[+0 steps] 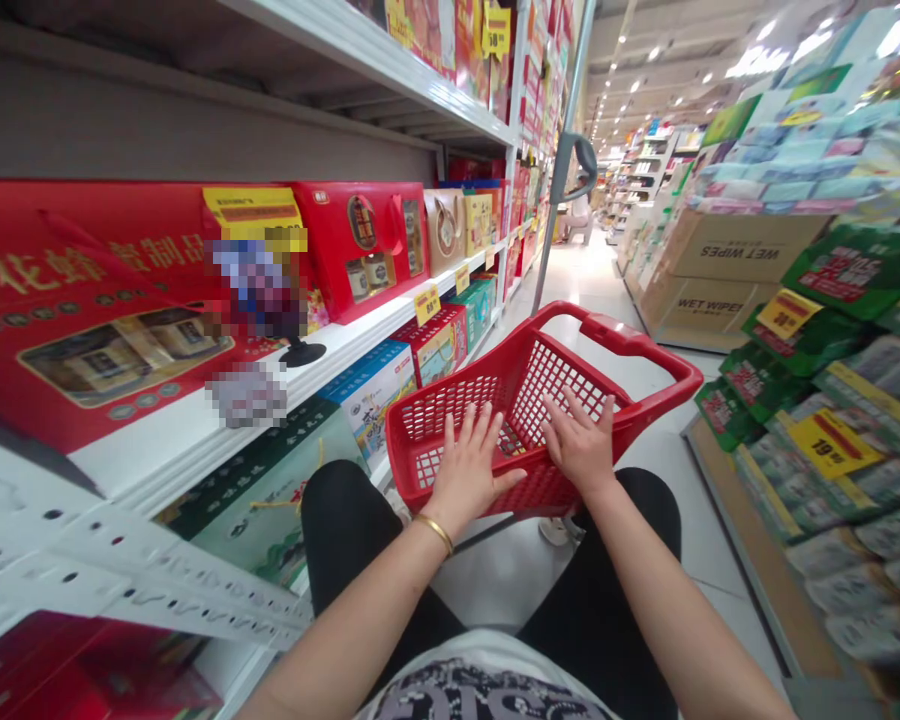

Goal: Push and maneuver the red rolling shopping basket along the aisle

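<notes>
A red plastic shopping cart (442, 405) stands right in front of my knees, its handle on the far right side. My left hand (469, 460), with a gold bangle at the wrist, is spread flat over the cart's near rim and holds nothing. Beside it my right hand (581, 440) is spread the same way over the near side of the basket, also with nothing in it. Whether the palms touch the rim I cannot tell. Through the fingers, a little of something colourful shows in the basket, too hidden to name.
White shelving (390, 310) with red gift boxes (360, 245) runs along my left, price tags on its edge. Stacked green packs (862, 270) and wet wipes cartons (742, 260) stand on the right. A grey pole with a handle (562, 165) rises behind the cart; the aisle floor (577, 265) stretches beyond.
</notes>
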The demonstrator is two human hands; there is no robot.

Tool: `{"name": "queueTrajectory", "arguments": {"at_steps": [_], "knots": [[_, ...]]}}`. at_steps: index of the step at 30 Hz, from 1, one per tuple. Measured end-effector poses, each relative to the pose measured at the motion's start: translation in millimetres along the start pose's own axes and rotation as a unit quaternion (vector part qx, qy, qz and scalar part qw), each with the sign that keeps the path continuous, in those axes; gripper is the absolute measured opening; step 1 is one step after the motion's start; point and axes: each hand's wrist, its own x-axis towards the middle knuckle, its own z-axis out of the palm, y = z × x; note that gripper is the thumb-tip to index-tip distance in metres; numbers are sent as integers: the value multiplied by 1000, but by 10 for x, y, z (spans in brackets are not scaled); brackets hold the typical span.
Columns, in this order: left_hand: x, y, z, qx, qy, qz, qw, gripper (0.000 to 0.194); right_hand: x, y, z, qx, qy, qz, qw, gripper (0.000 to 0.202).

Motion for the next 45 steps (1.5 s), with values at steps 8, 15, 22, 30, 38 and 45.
{"name": "queueTrajectory", "arguments": {"at_steps": [8,15,22,30,38,45], "knots": [[-6,26,-1,-27,-6,0,1000,92,39,-67,3,-17,19,86,996,55],[-54,27,-86,-3,-2,9,1000,88,14,95,-38,-12,34,60,998,64],[-55,46,-151,-9,-7,3,1000,90,-49,-18,209,-9,142,125,982,56],[-47,5,-177,-10,-6,4,1000,94,11,-236,3,71,65,84,992,51],[-40,22,-180,-25,-6,-2,1000,99,-170,-204,299,53,107,112,987,48],[-55,17,-193,-18,-1,0,1000,97,-230,-39,310,73,36,-41,996,48]]}}
